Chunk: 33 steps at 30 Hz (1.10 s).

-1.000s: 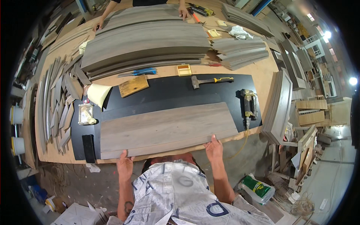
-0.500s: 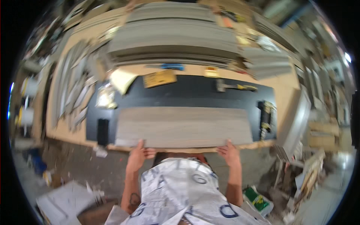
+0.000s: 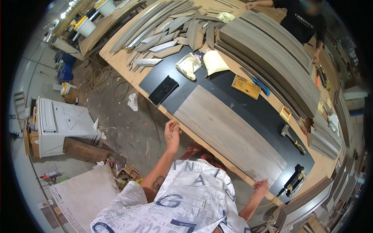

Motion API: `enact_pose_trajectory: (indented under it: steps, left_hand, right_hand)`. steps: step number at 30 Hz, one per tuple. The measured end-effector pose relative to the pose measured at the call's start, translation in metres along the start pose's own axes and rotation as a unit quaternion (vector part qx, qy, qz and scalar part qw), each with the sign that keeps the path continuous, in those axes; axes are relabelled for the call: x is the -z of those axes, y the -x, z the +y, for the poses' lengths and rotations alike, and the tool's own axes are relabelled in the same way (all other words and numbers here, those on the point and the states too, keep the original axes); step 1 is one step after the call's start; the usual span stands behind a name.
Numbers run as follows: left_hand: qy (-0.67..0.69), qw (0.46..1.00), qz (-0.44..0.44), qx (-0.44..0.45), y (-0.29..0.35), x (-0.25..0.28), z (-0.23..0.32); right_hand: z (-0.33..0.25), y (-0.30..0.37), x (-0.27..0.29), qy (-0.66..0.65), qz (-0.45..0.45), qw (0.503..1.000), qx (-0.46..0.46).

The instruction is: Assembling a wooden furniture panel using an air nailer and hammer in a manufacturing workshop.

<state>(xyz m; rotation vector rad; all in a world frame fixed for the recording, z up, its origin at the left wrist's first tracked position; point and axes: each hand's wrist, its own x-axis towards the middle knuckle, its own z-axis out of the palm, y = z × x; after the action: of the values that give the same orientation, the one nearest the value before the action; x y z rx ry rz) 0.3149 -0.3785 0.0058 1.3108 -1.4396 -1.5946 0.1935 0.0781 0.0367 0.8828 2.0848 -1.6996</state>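
Note:
A long grey wood-grain board (image 3: 233, 132) lies flat on a black mat, with a seam along its near edge like a narrow strip. My left hand (image 3: 172, 134) is off the table edge, close to the board's left end, its fingers curled in and nothing visible in them. At the board's right near corner is my right hand (image 3: 261, 188), fingers loosely extended, the tips at the edge. Whether they press on it I cannot tell.
Around the board lie a black phone (image 3: 164, 90), a hammer (image 3: 292, 139), a nail gun (image 3: 294, 179), a yellowish block (image 3: 246, 86) and a blue-handled tool (image 3: 261, 86). Stacked grey panels (image 3: 272, 62) stand behind, cut strips (image 3: 167, 37) at far left. A co-worker (image 3: 301, 23) is across the table.
My view has swung to the left, so the table appears tilted. My left hand has come away from the board's edge and curled; my right hand has stayed by the near edge, closer to its right end.

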Motion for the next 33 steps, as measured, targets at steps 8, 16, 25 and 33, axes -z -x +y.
enact_pose_trajectory:
  steps: [8, 16, 25, 33]
  left_hand:
    - [0.100, 0.993, 0.040, -0.051, -0.012, -0.016, -0.017]
    - [0.057, 0.997, 0.055, -0.009, -0.017, -0.014, -0.021]
    - [0.085, 0.993, 0.077, -0.042, -0.015, -0.022, -0.025]
    - [0.055, 0.995, 0.083, -0.012, -0.018, -0.021, -0.024]
  right_hand:
    - [0.022, -0.064, 0.069, 0.106, 0.178, 0.966, 0.154]
    - [0.030, -0.076, 0.073, 0.278, 0.241, 0.913, 0.174]
    - [0.006, -0.070, 0.060, 0.314, 0.286, 0.882, 0.204]
    - [0.014, -0.092, 0.078, 0.298, 0.304, 0.883, 0.199]
